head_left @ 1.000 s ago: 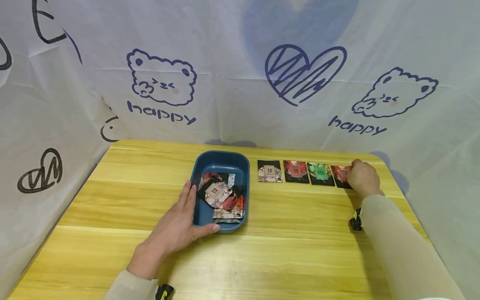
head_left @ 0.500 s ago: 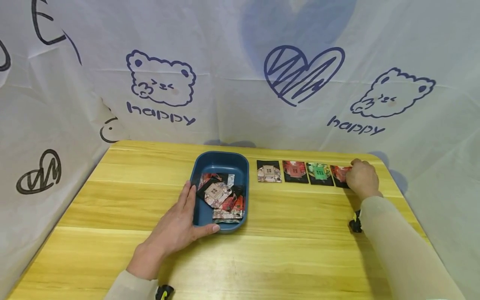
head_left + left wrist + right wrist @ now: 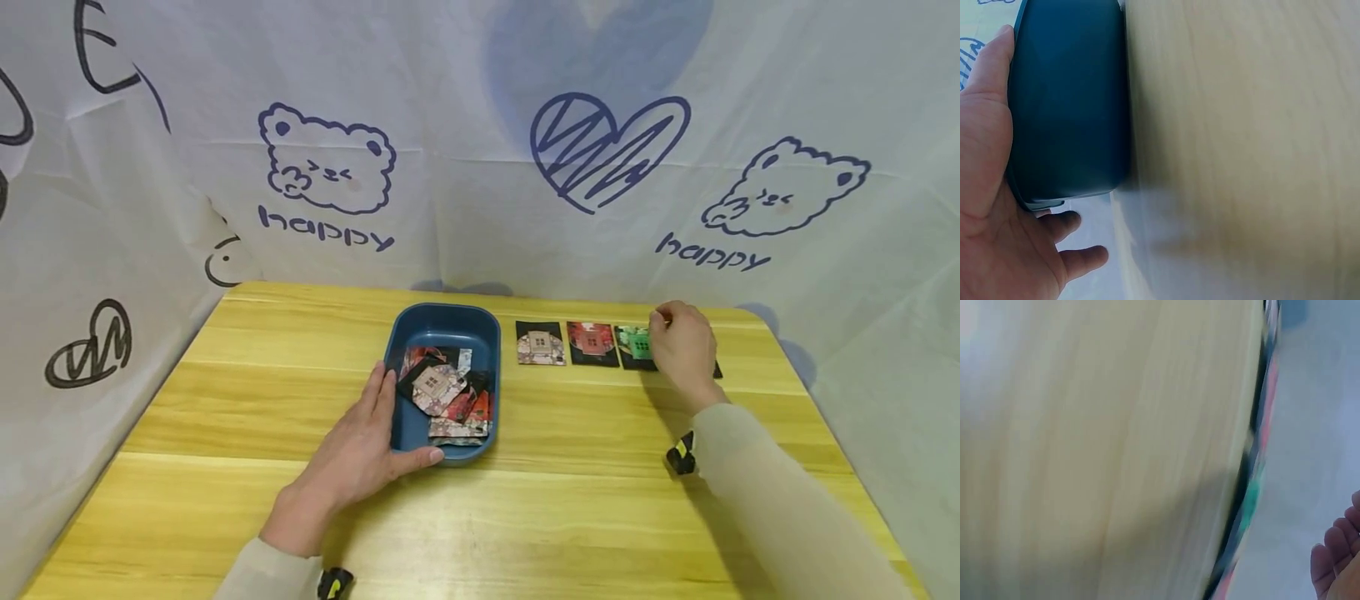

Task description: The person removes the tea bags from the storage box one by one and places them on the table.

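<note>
Tray [image 3: 444,322], one, blue, at the centre of the frame on a wooden table [image 3: 570,475]. Left hand [image 3: 345,458], one, at the tray's lower-left corner: fingers extended along the left wall, thumb laid along the near rim. Left wrist view: same hand against the tray, two fingers spread clear of it.

Packets in tray [image 3: 432,382], overlapping, beige and red among them; exact count cannot be told. All lie just right of the left hand.

Row of packets, four, right of the tray: beige packet [image 3: 540,343], red packet [image 3: 592,344], green packet [image 3: 636,343], and a fourth packet [image 3: 717,370], mostly hidden behind the right hand.

Right hand [image 3: 686,350], one, above the row's right end, fingers loosely curled, nothing seen held. Right wrist view: its fingertips at lower right, apart from the packets.

Cloth [image 3: 465,217] behind: two bears, each captioned "happy".
</note>
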Demonstrator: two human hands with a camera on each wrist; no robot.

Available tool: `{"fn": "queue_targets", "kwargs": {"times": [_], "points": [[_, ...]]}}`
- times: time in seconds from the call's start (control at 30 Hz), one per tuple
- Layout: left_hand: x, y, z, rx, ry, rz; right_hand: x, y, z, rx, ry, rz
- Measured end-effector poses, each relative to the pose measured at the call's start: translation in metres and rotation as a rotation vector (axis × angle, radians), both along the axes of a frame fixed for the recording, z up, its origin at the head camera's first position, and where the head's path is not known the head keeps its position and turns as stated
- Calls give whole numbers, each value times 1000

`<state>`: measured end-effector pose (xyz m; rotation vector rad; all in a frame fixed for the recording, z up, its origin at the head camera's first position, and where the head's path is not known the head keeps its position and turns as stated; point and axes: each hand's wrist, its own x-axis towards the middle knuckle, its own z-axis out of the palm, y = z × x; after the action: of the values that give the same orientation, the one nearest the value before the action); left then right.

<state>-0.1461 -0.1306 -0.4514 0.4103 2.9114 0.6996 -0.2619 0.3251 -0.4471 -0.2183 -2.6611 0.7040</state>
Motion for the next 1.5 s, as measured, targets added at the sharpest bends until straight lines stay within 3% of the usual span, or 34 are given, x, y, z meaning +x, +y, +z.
{"fn": "queue_targets", "kwargs": {"times": [0.17,0.43,0.57,0.8,0.97,1.2,1.37,1.5], "points": [[0,1,0,-34,30,-9,9,-48,1,-44,60,105],[-2,0,3,-78,61,-32,19,-120,16,-105,50,316],[-4,0,4,-96,66,-39,23,-157,23,-82,15,402],[-3,1,2,-90,65,-49,30,-208,25,8,-133,532],[-6,1,2,-91,78,-62,32,-230,26,131,-199,585],[-7,-1,2,-79,77,-68,36,-256,16,530,-281,579],[-5,-2,1,-66,69,-64,38,-267,8,598,-350,555],[-7,-1,1,-60,84,-70,38,-267,5,615,-351,543]]}}
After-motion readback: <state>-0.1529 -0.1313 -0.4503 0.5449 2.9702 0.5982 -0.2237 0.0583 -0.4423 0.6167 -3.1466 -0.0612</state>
